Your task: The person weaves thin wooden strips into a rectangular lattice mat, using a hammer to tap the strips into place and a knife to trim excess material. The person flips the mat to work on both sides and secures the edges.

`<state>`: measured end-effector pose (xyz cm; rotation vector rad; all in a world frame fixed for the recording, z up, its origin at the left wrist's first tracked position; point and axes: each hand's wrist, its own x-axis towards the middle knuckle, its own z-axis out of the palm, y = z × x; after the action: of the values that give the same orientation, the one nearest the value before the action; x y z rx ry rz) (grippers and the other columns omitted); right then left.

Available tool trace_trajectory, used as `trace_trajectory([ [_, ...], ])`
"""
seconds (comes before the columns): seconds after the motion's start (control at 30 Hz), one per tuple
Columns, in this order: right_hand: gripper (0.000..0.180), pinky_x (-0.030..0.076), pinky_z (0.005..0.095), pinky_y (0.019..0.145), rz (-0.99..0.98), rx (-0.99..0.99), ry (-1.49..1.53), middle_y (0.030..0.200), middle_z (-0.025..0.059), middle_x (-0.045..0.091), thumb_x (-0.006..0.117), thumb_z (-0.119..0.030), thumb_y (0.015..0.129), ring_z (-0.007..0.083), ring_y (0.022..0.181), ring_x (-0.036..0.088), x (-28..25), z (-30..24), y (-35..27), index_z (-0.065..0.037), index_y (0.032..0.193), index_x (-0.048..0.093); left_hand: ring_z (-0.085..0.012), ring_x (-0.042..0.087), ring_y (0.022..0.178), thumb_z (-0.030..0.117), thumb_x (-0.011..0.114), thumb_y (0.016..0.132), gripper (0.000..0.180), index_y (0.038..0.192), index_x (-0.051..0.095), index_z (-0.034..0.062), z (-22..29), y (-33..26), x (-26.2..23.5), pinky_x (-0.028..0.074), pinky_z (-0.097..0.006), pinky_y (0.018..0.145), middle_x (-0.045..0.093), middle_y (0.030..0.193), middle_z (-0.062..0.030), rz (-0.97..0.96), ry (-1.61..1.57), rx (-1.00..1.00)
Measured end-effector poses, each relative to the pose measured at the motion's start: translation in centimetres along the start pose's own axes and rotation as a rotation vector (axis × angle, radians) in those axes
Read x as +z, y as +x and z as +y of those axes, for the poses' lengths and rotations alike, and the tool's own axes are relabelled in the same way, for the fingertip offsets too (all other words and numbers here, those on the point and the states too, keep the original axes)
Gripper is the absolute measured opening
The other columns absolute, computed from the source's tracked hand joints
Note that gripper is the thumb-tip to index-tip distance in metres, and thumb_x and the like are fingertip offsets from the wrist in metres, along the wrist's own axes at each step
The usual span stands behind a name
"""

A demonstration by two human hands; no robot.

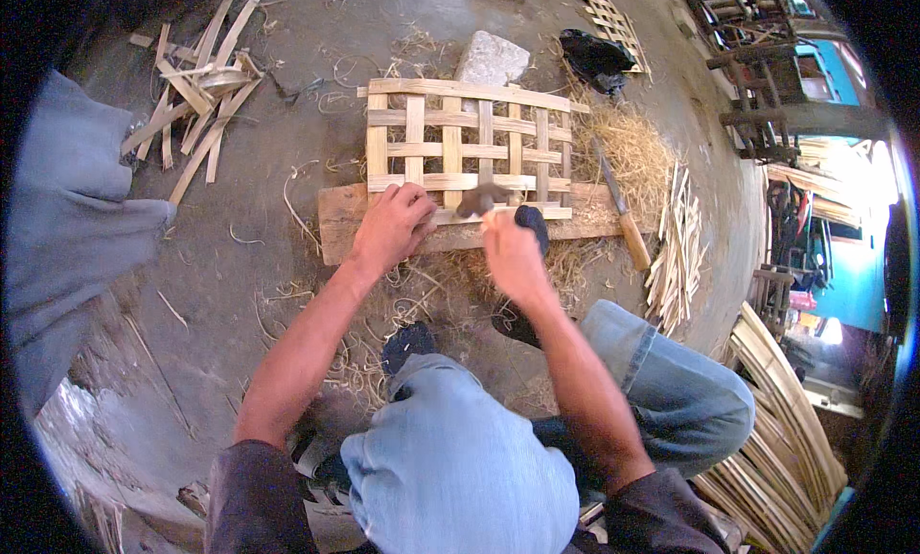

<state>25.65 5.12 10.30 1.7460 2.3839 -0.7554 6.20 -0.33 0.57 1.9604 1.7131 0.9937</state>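
A woven lattice panel [450, 151] of pale wooden strips lies in front of me, its near edge over a thick wooden plank [343, 219]. My left hand [391, 230] is closed at the panel's near left edge, fingers curled against the bottom strip. A nail or peg under those fingertips cannot be made out. In my right hand [516, 259] is a hammer [484, 199], gripped close to its dark, motion-blurred head. The hammer head is over the panel's near edge, right of my left hand; whether it touches the wood is unclear.
A pale stone block [492, 57] sits behind the panel. To the right lie a knife [621, 209], straw-like shavings [628, 151] and thin strips [678, 257]. Loose slats [206, 94] are piled at left, near another person's grey-clothed leg [77, 199]. A black plastic bag [596, 60] lies beyond.
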Motion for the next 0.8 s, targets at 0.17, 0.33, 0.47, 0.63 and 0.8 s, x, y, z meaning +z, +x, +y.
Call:
trace_trajectory([
  [0.17, 0.03, 0.052, 0.0556, 0.068, -0.006, -0.289, -0.262, 0.085, 0.0264, 0.066, 0.044, -0.028, 0.1, 0.0454, 0.083, 0.064, -10.8, 2.1, 4.7, 0.0, 0.105, 0.053, -0.0302, 0.059, 0.101, 0.019, 0.074, 0.078, 0.027, 0.102, 0.066, 0.008, 0.0, 0.5, -0.7, 0.049, -0.041, 0.09, 0.06, 0.105, -0.0098, -0.054, -0.123, -0.032],
  [0.33, 0.027, 0.053, 0.0527, 0.071, -0.331, -0.463, -0.695, 0.087, 0.0179, 0.067, 0.042, -0.03, 0.1, 0.0377, 0.085, 0.067, -17.2, 8.3, 3.3, -0.007, 0.106, 0.055, -0.0276, 0.062, 0.094, 0.018, 0.073, 0.081, 0.023, 0.101, 0.067, 0.0065, -1.7, 2.3, -6.4, 0.051, -0.038, 0.086, 0.062, 0.104, -0.0106, 0.128, -0.048, -0.11],
  [0.47, 0.026, 0.051, 0.0468, 0.085, -0.352, -0.453, -0.63, 0.103, 0.0121, 0.067, 0.047, -0.031, 0.099, 0.0342, 0.097, 0.065, -14.2, 20.4, -1.3, -0.008, 0.103, 0.057, -0.0243, 0.063, 0.087, 0.014, 0.071, 0.082, 0.02, 0.1, 0.068, 0.0054, -4.1, 4.4, -11.2, 0.051, -0.036, 0.081, 0.064, 0.099, -0.0097, 0.229, 0.016, -0.149],
  [0.63, 0.028, 0.051, 0.0469, 0.082, -0.238, -0.153, -0.32, 0.099, 0.0168, 0.062, 0.06, -0.029, 0.09, 0.0369, 0.098, 0.061, -6.1, 31.2, -8.8, -0.006, 0.106, 0.058, -0.0214, 0.062, 0.084, 0.011, 0.068, 0.085, 0.015, 0.099, 0.068, 0.0042, -2.0, 7.4, -15.2, 0.05, -0.033, 0.077, 0.064, 0.094, -0.0088, 0.238, 0.098, -0.178],
  [0.8, 0.027, 0.053, 0.046, 0.082, -0.385, -0.274, -0.43, 0.098, 0.0141, 0.064, 0.061, -0.033, 0.089, 0.0344, 0.096, 0.064, -7.3, 28.7, -5.0, -0.007, 0.094, 0.062, -0.021, 0.061, 0.081, 0.007, 0.065, 0.085, 0.013, 0.097, 0.066, 0.0023, -2.6, 9.0, -17.8, 0.049, -0.032, 0.075, 0.062, 0.092, -0.0094, 0.115, 0.198, -0.126],
])
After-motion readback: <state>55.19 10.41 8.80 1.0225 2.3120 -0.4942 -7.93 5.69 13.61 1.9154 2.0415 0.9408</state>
